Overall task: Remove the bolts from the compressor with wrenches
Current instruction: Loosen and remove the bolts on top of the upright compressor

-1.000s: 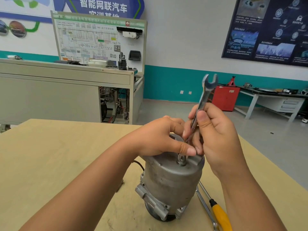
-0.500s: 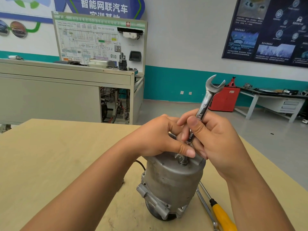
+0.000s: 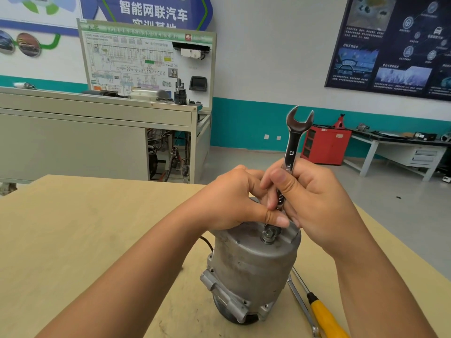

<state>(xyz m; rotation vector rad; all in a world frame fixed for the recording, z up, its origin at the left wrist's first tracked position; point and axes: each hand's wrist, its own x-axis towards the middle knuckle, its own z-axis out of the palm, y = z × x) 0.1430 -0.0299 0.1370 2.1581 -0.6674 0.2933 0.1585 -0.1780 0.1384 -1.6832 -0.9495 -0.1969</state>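
A grey metal compressor (image 3: 251,269) stands upright on the wooden table (image 3: 85,240). A bolt (image 3: 269,234) sticks up from its top rim. A silver combination wrench (image 3: 292,147) marked 12 stands nearly upright, its lower end on the bolt and its open jaw pointing up. My right hand (image 3: 314,203) grips the wrench shaft. My left hand (image 3: 234,201) rests on top of the compressor, with thumb and fingers curled against the lower shaft of the wrench just above the bolt.
A yellow-handled screwdriver (image 3: 324,315) and a second silver wrench (image 3: 301,306) lie on the table right of the compressor. A thin black cable (image 3: 207,242) trails behind it. A training bench (image 3: 97,132), a red cabinet (image 3: 325,145) and a work table (image 3: 400,147) stand farther back.
The wrench has swung its upper end to the right and turned on the bolt, so its flat face with the 12 now shows. Both hands kept their hold.
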